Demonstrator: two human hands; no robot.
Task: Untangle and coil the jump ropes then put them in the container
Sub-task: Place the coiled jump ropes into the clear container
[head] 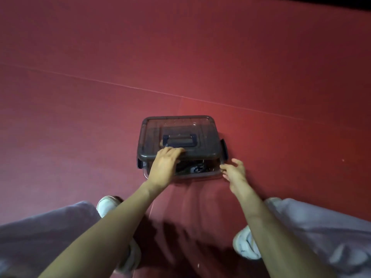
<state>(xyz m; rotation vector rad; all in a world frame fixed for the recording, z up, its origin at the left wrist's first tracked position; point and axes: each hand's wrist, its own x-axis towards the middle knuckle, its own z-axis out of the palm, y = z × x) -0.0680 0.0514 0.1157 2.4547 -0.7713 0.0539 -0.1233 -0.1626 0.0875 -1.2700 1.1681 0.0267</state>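
Note:
A clear plastic container [212, 174] stands on the red floor in front of me. Its smoky transparent lid [180, 127], with a dark blue handle [178, 140] on top, sits raised at the near edge. My left hand [164, 167] grips the lid's near edge, fingers curled over the rim. Through the gap under the lid I see dark jump ropes [192, 168] lying inside. My right hand [234, 171] hovers at the container's near right corner with its fingers spread and relaxed, holding nothing. A dark blue latch [224, 151] hangs on the right side.
The red mat floor [100, 97] stretches all around, crossed by a pale seam line. My knees in light trousers and white shoes [246, 243] frame the bottom of the view, close behind the container.

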